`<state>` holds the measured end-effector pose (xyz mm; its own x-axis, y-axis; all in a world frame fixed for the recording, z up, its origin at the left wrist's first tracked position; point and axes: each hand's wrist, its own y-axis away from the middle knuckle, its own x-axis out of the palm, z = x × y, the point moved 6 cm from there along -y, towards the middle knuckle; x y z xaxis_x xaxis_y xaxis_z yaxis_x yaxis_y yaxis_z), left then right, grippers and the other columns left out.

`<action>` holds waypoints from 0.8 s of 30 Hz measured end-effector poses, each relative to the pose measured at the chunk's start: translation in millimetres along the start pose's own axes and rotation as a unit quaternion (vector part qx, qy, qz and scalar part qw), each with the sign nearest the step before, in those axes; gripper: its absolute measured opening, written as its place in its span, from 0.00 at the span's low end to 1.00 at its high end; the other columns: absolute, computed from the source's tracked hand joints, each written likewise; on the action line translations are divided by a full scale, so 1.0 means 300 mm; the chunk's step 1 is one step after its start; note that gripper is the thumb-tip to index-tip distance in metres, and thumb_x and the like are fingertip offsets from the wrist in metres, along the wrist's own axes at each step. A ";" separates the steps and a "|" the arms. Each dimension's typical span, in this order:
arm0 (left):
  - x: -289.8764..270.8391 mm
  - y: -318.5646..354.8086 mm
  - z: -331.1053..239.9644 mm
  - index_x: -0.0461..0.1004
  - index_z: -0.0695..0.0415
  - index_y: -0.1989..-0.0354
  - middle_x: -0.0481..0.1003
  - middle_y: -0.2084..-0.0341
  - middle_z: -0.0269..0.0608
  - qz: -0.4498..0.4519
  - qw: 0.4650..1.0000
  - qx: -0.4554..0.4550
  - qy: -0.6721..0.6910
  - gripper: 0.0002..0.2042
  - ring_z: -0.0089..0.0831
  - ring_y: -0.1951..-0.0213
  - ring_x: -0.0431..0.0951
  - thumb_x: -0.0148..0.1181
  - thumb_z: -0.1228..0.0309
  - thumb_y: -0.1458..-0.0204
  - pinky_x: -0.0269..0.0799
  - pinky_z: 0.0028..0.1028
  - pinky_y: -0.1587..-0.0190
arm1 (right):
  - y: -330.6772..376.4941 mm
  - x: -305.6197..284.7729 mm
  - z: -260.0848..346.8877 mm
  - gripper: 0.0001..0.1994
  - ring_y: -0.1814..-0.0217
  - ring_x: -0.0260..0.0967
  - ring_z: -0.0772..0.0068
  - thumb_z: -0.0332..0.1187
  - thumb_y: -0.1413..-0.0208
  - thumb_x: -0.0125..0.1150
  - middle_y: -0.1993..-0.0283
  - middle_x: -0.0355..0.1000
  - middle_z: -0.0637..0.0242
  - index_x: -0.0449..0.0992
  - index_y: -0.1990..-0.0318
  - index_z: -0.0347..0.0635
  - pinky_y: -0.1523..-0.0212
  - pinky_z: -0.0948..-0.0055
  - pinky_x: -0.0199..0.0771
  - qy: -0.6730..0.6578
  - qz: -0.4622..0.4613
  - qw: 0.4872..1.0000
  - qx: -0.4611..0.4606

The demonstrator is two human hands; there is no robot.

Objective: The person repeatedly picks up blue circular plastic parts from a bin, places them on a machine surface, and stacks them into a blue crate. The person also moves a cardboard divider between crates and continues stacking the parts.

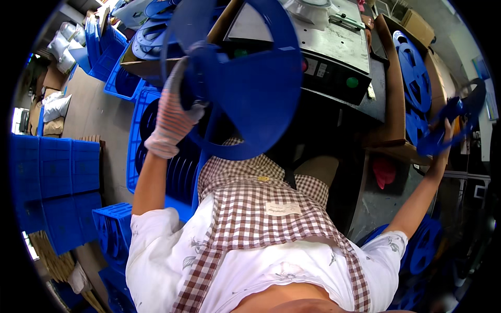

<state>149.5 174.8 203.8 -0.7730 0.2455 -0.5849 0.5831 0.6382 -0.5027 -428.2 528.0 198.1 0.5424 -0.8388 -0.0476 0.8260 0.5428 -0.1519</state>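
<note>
The largest thing in view is the big blue reel (245, 78), held up in front of the person's chest, its flat round face tilted toward the camera and its hub toward the left. The left hand (169, 117), in a knitted work glove, grips it at the hub side, the fingers (180, 78) closed over the rim of the hub; so the reel's disc spreads to the right of that hand and above the checked apron (250, 208).

Behind the reel stands a grey machine (334, 47) with a green button (352, 82). To the left, blue crates (52, 177) are stacked on the floor, one holding more reels on edge.

Far off to the right, the bare right hand (448, 128) is stretched out at arm's length and closed on a second blue reel (449, 117), seen nearly edge-on, beside a cardboard box (399, 83) of similar reels. The two reels are well apart, one per hand.
</note>
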 end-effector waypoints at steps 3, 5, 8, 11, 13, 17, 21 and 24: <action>0.071 0.001 -0.027 0.57 0.60 0.35 0.67 0.44 0.52 0.037 0.997 0.023 0.058 0.42 0.47 0.43 0.68 0.61 0.82 0.68 0.63 0.39 0.37 | 0.366 0.314 0.126 0.22 0.62 0.65 0.69 0.50 0.42 0.48 0.67 0.65 0.62 0.67 0.59 0.35 0.56 0.68 0.68 -0.210 0.109 0.969 0.070; 0.090 0.001 -0.082 0.58 0.56 0.36 0.68 0.45 0.48 0.056 0.994 0.092 0.021 0.43 0.49 0.43 0.68 0.63 0.80 0.70 0.57 0.44 0.35 | 0.508 0.527 0.085 0.26 0.61 0.65 0.67 0.52 0.44 0.46 0.64 0.64 0.60 0.66 0.59 0.31 0.55 0.66 0.68 -0.385 0.256 0.874 0.153; 0.121 -0.037 -0.205 0.61 0.51 0.36 0.70 0.48 0.44 0.066 0.966 0.250 -0.030 0.43 0.48 0.44 0.68 0.64 0.78 0.72 0.53 0.48 0.34 | 0.681 0.772 -0.013 0.29 0.61 0.69 0.62 0.52 0.46 0.50 0.61 0.68 0.54 0.65 0.53 0.28 0.57 0.64 0.71 -0.477 0.255 0.777 0.323; 0.154 -0.022 -0.293 0.62 0.48 0.38 0.71 0.49 0.41 0.098 0.929 0.341 -0.109 0.42 0.43 0.43 0.67 0.67 0.75 0.70 0.54 0.48 0.34 | 0.775 0.963 -0.047 0.27 0.56 0.73 0.61 0.46 0.42 0.51 0.53 0.71 0.52 0.61 0.40 0.38 0.53 0.64 0.76 -0.462 0.299 0.784 0.288; 0.163 -0.010 -0.365 0.66 0.45 0.40 0.71 0.47 0.41 0.118 0.896 0.391 -0.174 0.37 0.44 0.40 0.66 0.66 0.75 0.67 0.55 0.50 0.35 | 0.848 1.082 -0.024 0.28 0.57 0.75 0.61 0.45 0.40 0.50 0.53 0.73 0.52 0.60 0.37 0.40 0.53 0.65 0.77 -0.508 0.343 0.718 0.329; 0.195 0.042 -0.427 0.69 0.35 0.43 0.69 0.44 0.44 0.096 0.868 0.436 -0.218 0.32 0.49 0.40 0.65 0.58 0.82 0.58 0.59 0.50 0.38 | 0.896 1.138 0.012 0.29 0.57 0.75 0.60 0.47 0.40 0.49 0.54 0.73 0.52 0.59 0.36 0.39 0.53 0.63 0.77 -0.497 0.365 0.734 0.285; 0.190 0.133 -0.408 0.71 0.43 0.43 0.61 0.39 0.53 0.105 0.943 0.311 -0.060 0.29 0.53 0.38 0.62 0.51 0.86 0.53 0.61 0.45 0.38 | 0.915 1.132 0.048 0.30 0.57 0.75 0.58 0.49 0.39 0.48 0.56 0.73 0.52 0.58 0.36 0.38 0.53 0.62 0.76 -0.393 0.358 0.828 0.178; 0.206 0.214 -0.389 0.63 0.57 0.38 0.57 0.40 0.65 0.106 0.987 0.089 0.083 0.29 0.59 0.38 0.60 0.63 0.72 0.52 0.62 0.46 0.38 | 0.915 1.144 0.073 0.31 0.57 0.75 0.58 0.50 0.38 0.47 0.57 0.74 0.52 0.57 0.36 0.37 0.53 0.61 0.76 -0.288 0.347 0.890 0.063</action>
<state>110.1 316.1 209.7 -0.6507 0.4858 -0.5835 0.7592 0.4257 -0.4922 -12.1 390.2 161.7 0.8878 -0.1582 0.4321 0.2523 0.9527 -0.1696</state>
